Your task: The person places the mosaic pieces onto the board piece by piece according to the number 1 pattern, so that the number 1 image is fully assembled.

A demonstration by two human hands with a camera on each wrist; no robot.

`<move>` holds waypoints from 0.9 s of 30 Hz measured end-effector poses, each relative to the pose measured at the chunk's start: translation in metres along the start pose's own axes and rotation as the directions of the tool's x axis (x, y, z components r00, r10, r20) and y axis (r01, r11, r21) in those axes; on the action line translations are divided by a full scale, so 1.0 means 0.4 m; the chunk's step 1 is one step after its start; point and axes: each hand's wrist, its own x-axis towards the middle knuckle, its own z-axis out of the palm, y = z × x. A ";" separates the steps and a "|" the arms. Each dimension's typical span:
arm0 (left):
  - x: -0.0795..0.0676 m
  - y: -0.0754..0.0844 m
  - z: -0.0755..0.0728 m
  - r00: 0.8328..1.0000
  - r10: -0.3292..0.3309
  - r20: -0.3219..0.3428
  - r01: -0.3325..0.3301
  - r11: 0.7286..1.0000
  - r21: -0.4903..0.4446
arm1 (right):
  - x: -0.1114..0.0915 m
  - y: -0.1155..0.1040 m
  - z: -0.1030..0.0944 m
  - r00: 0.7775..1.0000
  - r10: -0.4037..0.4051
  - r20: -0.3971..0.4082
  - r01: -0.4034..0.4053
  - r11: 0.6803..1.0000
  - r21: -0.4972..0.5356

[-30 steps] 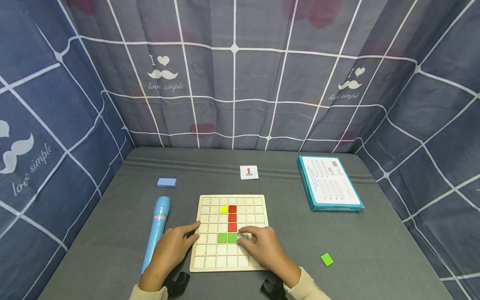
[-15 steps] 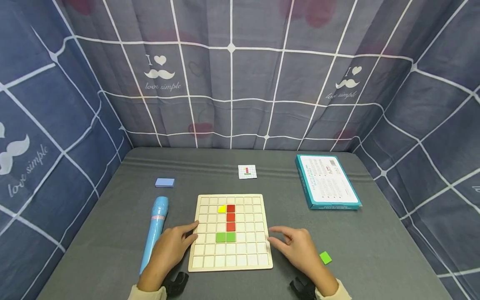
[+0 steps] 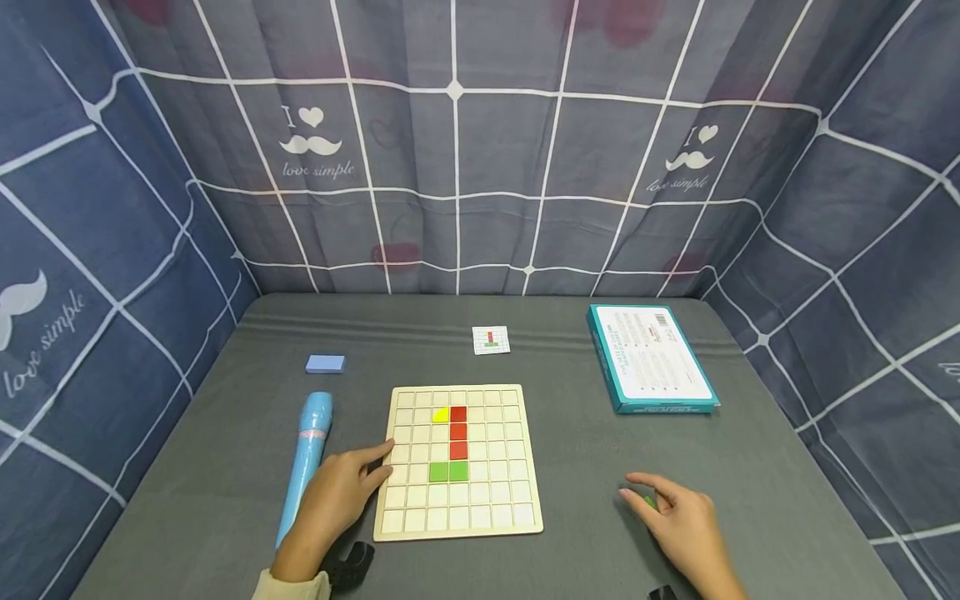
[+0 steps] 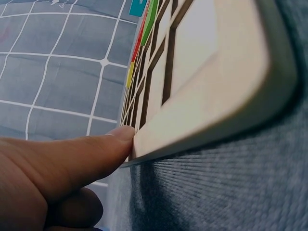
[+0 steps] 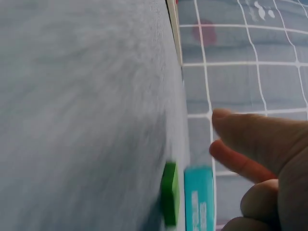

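Note:
A square wooden grid board (image 3: 501, 493) lies on the grey table. Set in its cells are a column of red tiles (image 3: 458, 432), a yellow tile (image 3: 441, 415) and two green tiles (image 3: 448, 472). My left hand (image 3: 335, 504) touches the board's left edge with thumb and forefinger; in the left wrist view the thumb (image 4: 108, 149) rests at the edge. Off to the right, my right hand (image 3: 682, 525) is over a loose green tile, thumb and forefinger apart. In the right wrist view that loose green tile (image 5: 170, 195) lies on the cloth, apart from the fingers.
A small pattern card (image 3: 491, 340) lies behind the board. At the back right is a teal box (image 3: 654, 358), at the back left a blue block (image 3: 326, 364). A light-blue tube with a pink band (image 3: 306, 454) lies beside my left hand.
My right hand has moved from the board to the right and now covers most of the loose green tile. The left hand stays at the board's left edge.

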 end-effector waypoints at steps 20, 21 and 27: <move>0.000 0.000 -0.001 1.000 0.004 -0.005 -0.004 1.000 0.008 | -0.081 0.045 -0.045 0.975 0.222 0.021 -0.218 0.967 -0.130; 0.000 0.000 0.000 1.000 0.007 -0.006 -0.007 1.000 0.008 | -0.082 0.045 -0.044 0.974 0.224 0.024 -0.219 0.967 -0.133; 0.001 0.003 0.002 1.000 0.015 -0.008 -0.015 1.000 0.005 | -0.084 0.050 -0.040 0.973 0.227 0.039 -0.219 0.965 -0.144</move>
